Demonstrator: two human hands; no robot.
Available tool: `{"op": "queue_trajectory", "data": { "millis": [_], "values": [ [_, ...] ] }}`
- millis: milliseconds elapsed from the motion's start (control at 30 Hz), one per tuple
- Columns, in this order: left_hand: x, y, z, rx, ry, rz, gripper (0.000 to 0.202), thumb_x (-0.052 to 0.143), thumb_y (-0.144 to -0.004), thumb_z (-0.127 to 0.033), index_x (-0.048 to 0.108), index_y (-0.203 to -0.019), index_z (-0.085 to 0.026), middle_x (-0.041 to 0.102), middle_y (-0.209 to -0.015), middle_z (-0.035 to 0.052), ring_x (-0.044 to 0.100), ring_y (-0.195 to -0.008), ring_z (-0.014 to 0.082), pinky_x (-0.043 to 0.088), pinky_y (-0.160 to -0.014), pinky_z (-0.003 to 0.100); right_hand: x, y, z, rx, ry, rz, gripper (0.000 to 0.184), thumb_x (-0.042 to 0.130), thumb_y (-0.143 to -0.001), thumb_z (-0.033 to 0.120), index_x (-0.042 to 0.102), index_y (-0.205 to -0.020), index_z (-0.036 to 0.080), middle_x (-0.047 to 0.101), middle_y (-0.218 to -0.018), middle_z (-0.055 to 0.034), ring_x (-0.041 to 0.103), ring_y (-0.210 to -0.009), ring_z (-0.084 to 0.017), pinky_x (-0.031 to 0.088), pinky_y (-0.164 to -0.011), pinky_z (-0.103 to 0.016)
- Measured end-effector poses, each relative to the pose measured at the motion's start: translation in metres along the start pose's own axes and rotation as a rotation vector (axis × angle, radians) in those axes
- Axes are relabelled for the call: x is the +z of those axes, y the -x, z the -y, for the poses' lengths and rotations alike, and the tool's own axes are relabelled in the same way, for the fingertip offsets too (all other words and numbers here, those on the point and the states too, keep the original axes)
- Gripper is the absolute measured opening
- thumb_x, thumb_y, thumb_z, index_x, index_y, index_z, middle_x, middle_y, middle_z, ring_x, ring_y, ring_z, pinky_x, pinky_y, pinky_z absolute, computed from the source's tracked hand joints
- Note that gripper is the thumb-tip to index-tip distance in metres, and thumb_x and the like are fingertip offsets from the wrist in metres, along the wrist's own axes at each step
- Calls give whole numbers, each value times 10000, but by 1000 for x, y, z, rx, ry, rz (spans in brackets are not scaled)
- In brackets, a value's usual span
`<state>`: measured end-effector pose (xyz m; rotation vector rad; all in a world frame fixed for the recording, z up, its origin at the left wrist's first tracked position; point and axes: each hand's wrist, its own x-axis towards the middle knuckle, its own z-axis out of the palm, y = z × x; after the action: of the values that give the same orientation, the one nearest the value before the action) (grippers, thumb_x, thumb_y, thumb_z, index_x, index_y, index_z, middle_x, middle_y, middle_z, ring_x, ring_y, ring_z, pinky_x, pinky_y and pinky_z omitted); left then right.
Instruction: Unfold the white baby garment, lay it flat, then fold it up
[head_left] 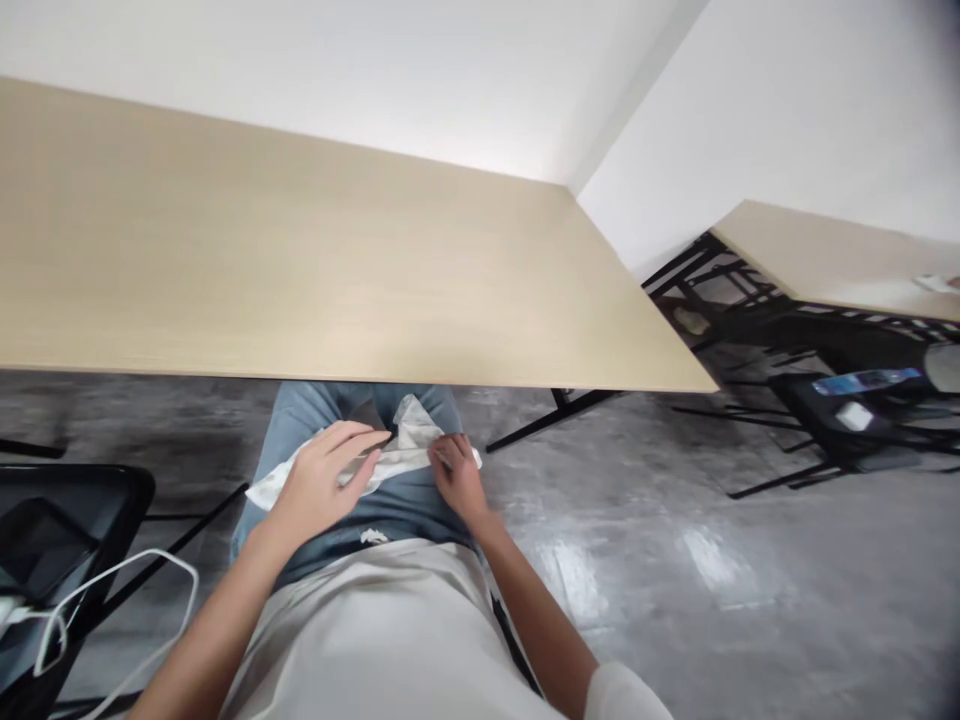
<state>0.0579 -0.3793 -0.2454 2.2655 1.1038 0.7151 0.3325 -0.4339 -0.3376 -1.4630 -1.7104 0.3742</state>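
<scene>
Together, two hands (322, 490) (459, 478), one white cloth (401, 460) (crumpled)

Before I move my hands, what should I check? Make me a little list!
Left hand resting across the cloth: ok.
Right hand holding the cloth's edge: ok.
Cloth lying flat: not ok, it is bunched up on the lap.
Cloth wet or dry: cannot tell.
Hands clear of the table: ok, both are below its edge, not touching it.
Cable away from the hands: ok, it hangs by the black chair on the left.
</scene>
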Motion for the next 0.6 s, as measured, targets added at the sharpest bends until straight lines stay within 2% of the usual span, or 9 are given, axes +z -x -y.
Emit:
{"op": "queue_trajectory", "data": {
  "millis": [100, 167, 233, 367, 533, 600],
  "values": [
    [13, -11, 37, -30, -82, 140, 340, 651, -975, -353, 725, -1267, -196, 711, -1216, 107, 631, -1185, 282, 488, -1067, 403, -9, -2, 11, -7, 18, -84, 147, 494, -1062, 252, 621, -991, 235, 668, -968, -81, 613, -969, -262, 489, -913, -422],
    [20, -12, 59, -91, -147, 245, 202, 671, -948, -306, 769, -1076, -185, 735, -1075, 100, 641, -1123, 295, 491, -1011, 406, -16, -7, 17, -15, 6, -129, 151, 490, -1070, 264, 626, -1006, 245, 672, -940, -69, 634, -930, -252, 511, -860, -394],
    [20, -12, 69, -123, -191, 289, 118, 661, -938, -257, 764, -941, -199, 733, -990, 85, 643, -1093, 298, 481, -965, 397, -26, -14, 24, -20, -36, -142, 141, 508, -1072, 272, 643, -1036, 252, 685, -926, -55, 660, -880, -232, 531, -788, -351],
    [-6, -9, 63, -149, -225, 208, 122, 644, -912, -204, 758, -951, -223, 726, -996, 75, 654, -1072, 285, 468, -939, 367, -54, -37, 41, -39, -80, -126, 130, 592, -1052, 310, 702, -1007, 256, 716, -909, -45, 688, -813, -214, 549, -731, -315],
    [-50, 1, 49, -221, -264, 21, 360, 548, -877, -150, 731, -1165, -265, 706, -1231, 45, 694, -1068, 237, 497, -878, 306, -97, -63, 62, -8, -98, -113, 228, 655, -1011, 414, 760, -910, 239, 717, -844, -59, 656, -698, -202, 518, -596, -291],
    [-65, 6, 46, -207, -272, -44, 374, 547, -884, -185, 726, -1198, -278, 705, -1253, 35, 699, -1082, 233, 504, -874, 296, -114, -68, 70, 35, -139, -101, 268, 661, -998, 459, 775, -908, 233, 713, -833, -64, 636, -672, -195, 499, -561, -278]
  ]
}}
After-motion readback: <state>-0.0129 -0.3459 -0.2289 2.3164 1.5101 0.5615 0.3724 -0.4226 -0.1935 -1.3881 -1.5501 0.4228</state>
